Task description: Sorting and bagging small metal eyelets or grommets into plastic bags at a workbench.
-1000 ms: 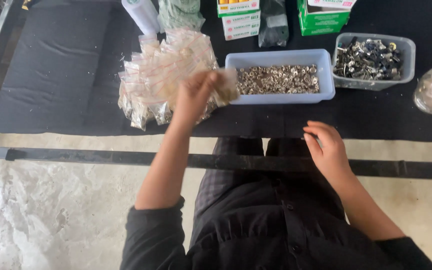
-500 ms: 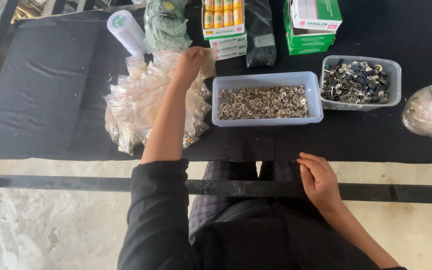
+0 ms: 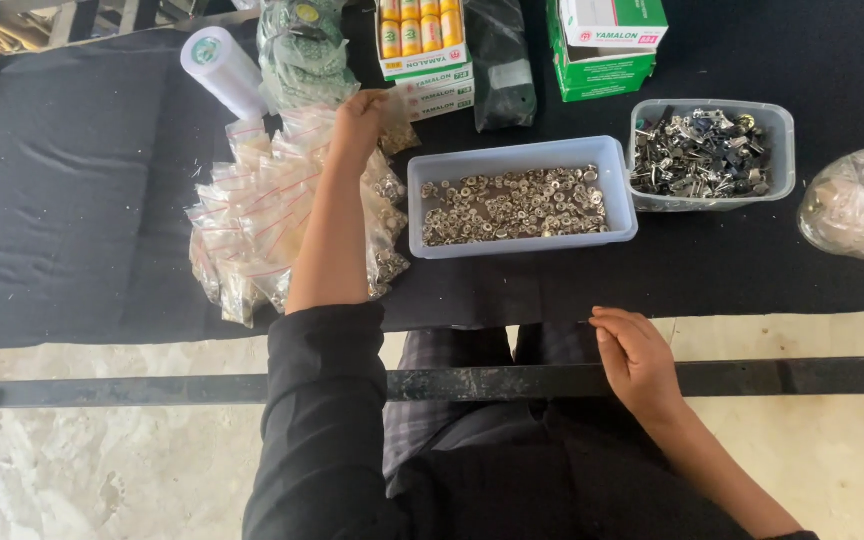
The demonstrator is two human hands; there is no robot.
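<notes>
Pinched in the fingertips of the left hand [image 3: 360, 118] is a small clear bag [image 3: 394, 108], held at the far end of the pile of clear bags [image 3: 257, 215], just near of the open carton of yellow tubes [image 3: 422, 38]. The left arm, in a black sleeve [image 3: 327, 400], stretches across the pile, which lies on the black cloth [image 3: 62, 190] at the left of the work area. Each bag in the pile has a red seal strip and holds small metal parts.

Right of the pile stands a pale rectangular tray [image 3: 520, 250] filled with small round metal fasteners. Further right, a clear tub [image 3: 712, 202] holds larger dark metal pieces, and a bulging clear sack [image 3: 857, 205] sits at the right edge. A white roll [image 3: 220, 68] and a green box [image 3: 602, 50] lie at the far side.

The right hand [image 3: 637, 360] rests palm down on the dark metal bar [image 3: 152, 388] at the near edge, fingers loosely extended, holding nothing.
</notes>
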